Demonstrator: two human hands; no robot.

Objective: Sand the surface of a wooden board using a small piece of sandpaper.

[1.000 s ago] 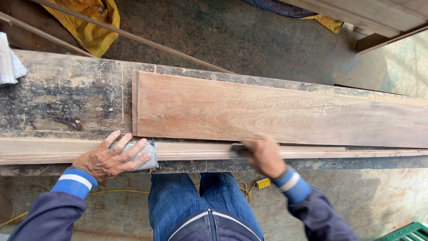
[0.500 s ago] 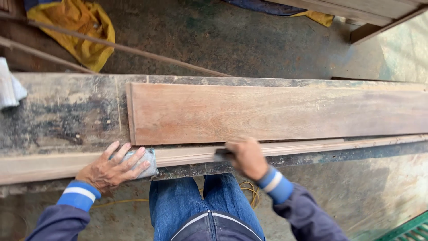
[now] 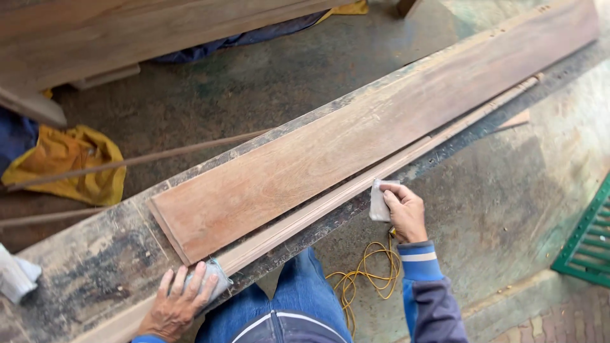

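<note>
A long narrow wooden strip [image 3: 330,202] lies along the near edge of a dark, stained workbench [image 3: 82,260]. Beside it on the bench lies a wide reddish plank [image 3: 356,136]. My left hand [image 3: 180,303] presses a grey pad [image 3: 215,282] flat onto the strip near its left end, fingers spread. My right hand [image 3: 404,212] grips a folded pale piece of sandpaper [image 3: 379,202] just off the strip's near edge, around its middle. My blue jeans [image 3: 298,308] show below the bench.
A yellow cable [image 3: 362,279] coils on the concrete floor by my right leg. A yellow cloth [image 3: 70,162] and thin sticks [image 3: 146,157] lie beyond the bench. More boards [image 3: 127,32] at top left, a green crate [image 3: 588,238] at right, a white object [image 3: 16,273] at far left.
The view has swung, so the bench now runs diagonally. My right hand has come off the strip and holds the sandpaper just beside it. The left hand stays on the grey pad.
</note>
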